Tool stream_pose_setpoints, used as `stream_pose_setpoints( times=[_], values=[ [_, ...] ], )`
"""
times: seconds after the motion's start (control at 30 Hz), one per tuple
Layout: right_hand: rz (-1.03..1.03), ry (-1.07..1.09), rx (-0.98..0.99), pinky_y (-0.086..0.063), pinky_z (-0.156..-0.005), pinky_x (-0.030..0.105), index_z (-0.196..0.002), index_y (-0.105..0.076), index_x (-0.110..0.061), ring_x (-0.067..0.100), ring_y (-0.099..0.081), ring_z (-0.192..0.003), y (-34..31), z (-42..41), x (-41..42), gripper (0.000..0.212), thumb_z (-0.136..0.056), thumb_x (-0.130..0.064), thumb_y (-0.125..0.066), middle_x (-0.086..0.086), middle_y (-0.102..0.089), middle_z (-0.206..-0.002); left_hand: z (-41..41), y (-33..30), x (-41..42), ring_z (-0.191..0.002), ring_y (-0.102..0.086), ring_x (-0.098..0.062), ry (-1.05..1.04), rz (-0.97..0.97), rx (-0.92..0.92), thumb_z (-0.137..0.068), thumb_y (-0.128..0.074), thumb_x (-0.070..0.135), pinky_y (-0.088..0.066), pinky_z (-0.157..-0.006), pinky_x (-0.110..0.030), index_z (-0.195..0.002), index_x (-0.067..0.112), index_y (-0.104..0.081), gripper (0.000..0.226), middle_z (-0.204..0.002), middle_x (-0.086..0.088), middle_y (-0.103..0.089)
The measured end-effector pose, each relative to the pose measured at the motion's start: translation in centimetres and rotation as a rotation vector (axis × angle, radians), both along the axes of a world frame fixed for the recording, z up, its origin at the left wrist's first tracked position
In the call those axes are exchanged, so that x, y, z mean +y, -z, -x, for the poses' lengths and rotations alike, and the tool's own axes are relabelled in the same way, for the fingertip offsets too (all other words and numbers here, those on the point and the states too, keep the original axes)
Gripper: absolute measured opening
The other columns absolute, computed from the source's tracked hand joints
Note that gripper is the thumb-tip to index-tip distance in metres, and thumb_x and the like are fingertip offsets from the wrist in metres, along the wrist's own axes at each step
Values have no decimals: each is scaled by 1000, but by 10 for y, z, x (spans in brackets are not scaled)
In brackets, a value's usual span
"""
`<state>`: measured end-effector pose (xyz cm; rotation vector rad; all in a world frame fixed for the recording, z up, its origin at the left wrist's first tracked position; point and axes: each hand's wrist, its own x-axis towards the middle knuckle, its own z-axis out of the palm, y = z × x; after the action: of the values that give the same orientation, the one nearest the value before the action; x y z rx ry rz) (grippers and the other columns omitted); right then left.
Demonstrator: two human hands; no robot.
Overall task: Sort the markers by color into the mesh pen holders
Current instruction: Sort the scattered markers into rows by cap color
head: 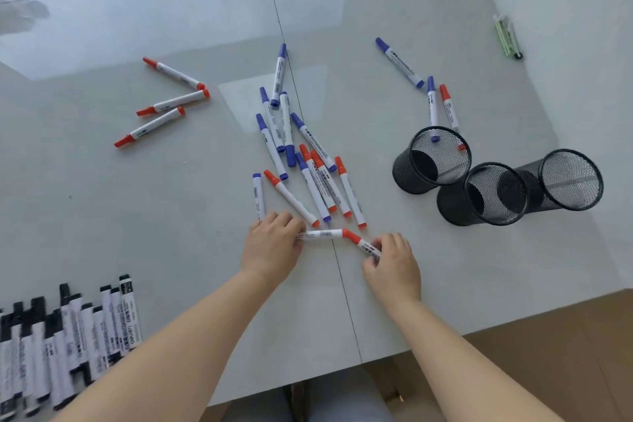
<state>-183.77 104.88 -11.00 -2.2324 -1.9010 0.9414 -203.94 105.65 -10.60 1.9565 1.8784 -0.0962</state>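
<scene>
Two red markers, one point(320, 234) pinched by the left hand point(272, 247), one point(364, 244) by the right hand point(394, 264), caps meeting at the table's point(171, 216) near centre, below the mixed red-and-blue pile point(301, 161). Step: gathering reds; next move likely calls for carrying them right to a mesh holder point(432, 159). Both forearms extended, fingers curled round barrels.

There is a single view, taken from the person's head, looking forward and steeply down over both forearms onto a pale table point(171, 216). It sits close above the left hand point(270, 247) and right hand point(394, 264), which fall low in the centre. The wide angle bends the table's edges, and brown floor point(565, 353) shows beyond the right forearm.
</scene>
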Motion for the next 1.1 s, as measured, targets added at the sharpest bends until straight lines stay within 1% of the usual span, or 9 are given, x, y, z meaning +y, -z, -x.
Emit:
stream_pose_setpoints(
  times=[0.17,0.3,0.4,0.5,0.63,0.8,0.9,1.0,1.1],
  values=[
    [10,132,63,-29,-61,31,-83,-37,-15,25,-42,-73,-7,-14,13,15,-81,-5,-47,3,-45,-84,-7,-9,-2,-74,-50,-30,-350,48,-228,-94,-45,20,-35,-59,-32,-91,15,-45,6,-79,-2,-52],
    [-31,112,127,-32,-64,32,-85,-46,-9,29,-47,-80,-11,-1,47,3,-87,-11,-48,11,-52,-92,-19,-12,14,-69,-48,-25,-785,114,-397,-95,-40,19,-35,-55,-32,-96,16,-36,5,-80,-6,-50],
    [-18,67,148,-36,-73,33,-98,-53,-6,28,-49,-98,-6,15,74,20,-87,-23,-53,10,-53,-104,-30,-11,30,-78,-50,-23,-1005,123,-493,-95,-44,24,-39,-60,-30,-113,12,-40,22,-94,-6,-51],
    [8,16,111,-39,-81,33,-111,-51,-10,25,-47,-108,2,33,92,39,-84,-37,-58,8,-51,-113,-36,-7,45,-72,-51,-14,-1184,97,-509,-90,-54,36,-35,-52,-26,-116,13,-42,37,-85,2,-51],
    [-4,-18,51,-41,-83,34,-119,-47,-12,25,-46,-110,9,51,98,58,-78,-50,-63,6,-48,-117,-34,-1,57,-57,-46,-9,-1203,85,-415,-88,-56,32,-32,-44,-24,-102,10,-49,28,-69,5,-46],
    [-7,12,-2,-41,-79,33,-115,-44,-10,25,-45,-109,7,64,94,58,-78,-49,-63,7,-48,-116,-29,-1,57,-53,-46,-13,-1159,138,-365,-84,-53,29,-31,-42,-23,-83,11,-52,19,-67,0,-47],
    [26,25,-17,-39,-75,32,-114,-45,-8,25,-46,-108,6,72,91,49,-81,-40,-59,8,-48,-116,-29,-5,55,-51,-43,-13,-1204,166,-443,-81,-53,29,-30,-43,-24,-71,12,-50,20,-64,-1,-47],
    [43,-19,-52,-34,-69,30,-111,-48,-7,26,-48,-104,4,71,86,35,-85,-29,-53,9,-50,-113,-30,-12,47,-45,-37,-14,-1277,157,-580,-80,-51,27,-27,-43,-23,-59,13,-36,30,-58,0,-39],
    [96,3,-67,-33,-64,29,-102,-52,-8,27,-50,-85,-2,69,85,26,-82,-25,-53,8,-53,-101,-26,-20,37,-49,-32,-16,-1217,126,-679,-80,-51,25,-28,-45,-24,-58,14,-30,32,-56,1,-34]
  ],
)
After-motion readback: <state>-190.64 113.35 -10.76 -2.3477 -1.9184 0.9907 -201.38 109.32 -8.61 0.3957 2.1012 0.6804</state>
